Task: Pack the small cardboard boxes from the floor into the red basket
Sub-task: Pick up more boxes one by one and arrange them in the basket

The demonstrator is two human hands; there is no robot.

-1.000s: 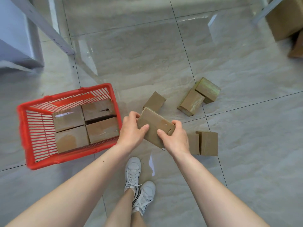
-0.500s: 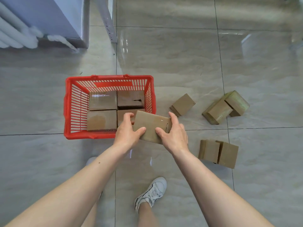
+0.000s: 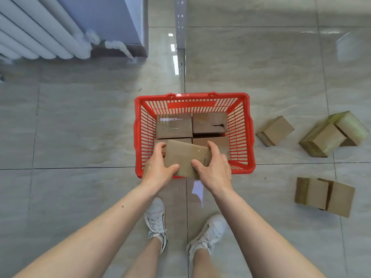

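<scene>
Red basket (image 3: 140, 137) on the tiled floor (image 3: 80, 127), already carrying four boxes (image 3: 174, 126) as a flat layer; near two half hidden. Held box (image 3: 185, 157) hangs tilted over the basket's near rim, left hand (image 3: 158, 167) and right hand (image 3: 215, 169) clamped on its opposite ends, thumbs on top. Risk: set down askew, it could catch the rim or rock on the layer beneath. Five loose boxes (image 3: 276, 130) lie right of the basket.
</scene>
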